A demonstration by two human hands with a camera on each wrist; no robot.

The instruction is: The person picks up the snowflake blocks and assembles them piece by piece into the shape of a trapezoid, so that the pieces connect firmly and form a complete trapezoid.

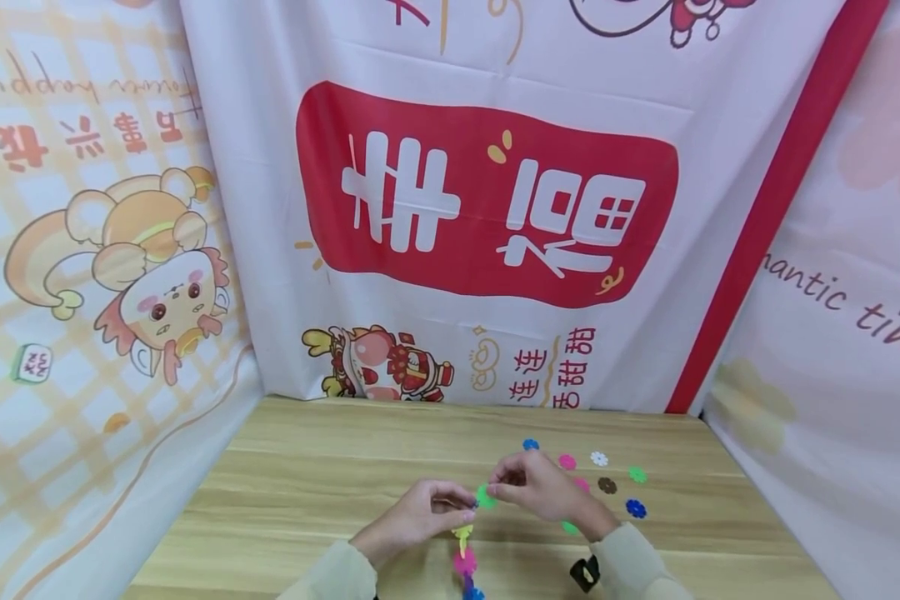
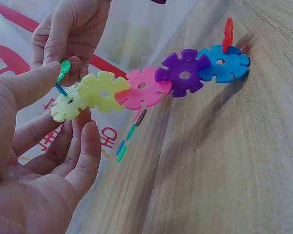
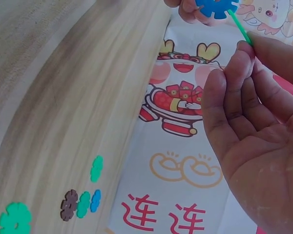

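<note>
A chain of interlocking flower-shaped plastic discs runs from my left hand (image 1: 423, 515) down towards the table. In the left wrist view it shows a pale yellow disc (image 2: 66, 109), a yellow disc (image 2: 102, 91), a pink disc (image 2: 142, 88), a purple disc (image 2: 184, 73), a light blue disc (image 2: 223, 64) and a red disc (image 2: 228, 35) standing edge-on. My left fingers hold the chain's upper end, where a blue disc (image 3: 217, 7) sits. My right hand (image 1: 536, 487) pinches a green disc (image 3: 240, 28) by its edge. It touches the blue disc's rim; whether they interlock I cannot tell.
Loose discs lie on the wooden table (image 1: 307, 467), mostly beyond and right of my right hand, among them a white disc (image 1: 599, 458), a brown disc (image 1: 607, 485) and a dark blue disc (image 1: 636, 507). Printed cloth (image 1: 487, 333) hangs behind the table and along both sides.
</note>
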